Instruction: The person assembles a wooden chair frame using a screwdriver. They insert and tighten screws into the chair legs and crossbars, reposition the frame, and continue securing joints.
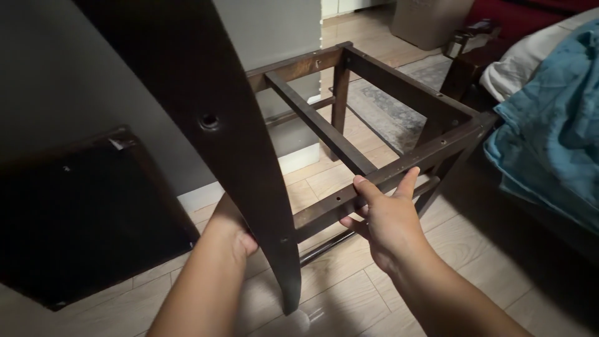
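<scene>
chair frame held steady with both hands

the person seems to be in the middle of handling a dark wooden chair frame (pixel 374 112) that has no seat on it; this is a judgement from how the hands are placed. the right hand (pixel 387 218) is closed around the near rail (pixel 349 196) of the frame, thumb on top and the fingers curled under it. the left hand (pixel 240 237) is mostly hidden behind the long curved back leg (pixel 249 175) that comes toward the camera; it appears to grip this leg from behind, but how far it is closed cannot be told.

the frame stands in the middle of the scene, on the light wood floor (pixel 349 299), and reaches from the hands to the far side. the next move probably needs a firm hold on the rail and care with the screw holes in the leg.

a flat dark panel (pixel 81 218) leans on the grey wall (pixel 62 75) at the left. a blue blanket (pixel 549 131) lies at the right.
</scene>
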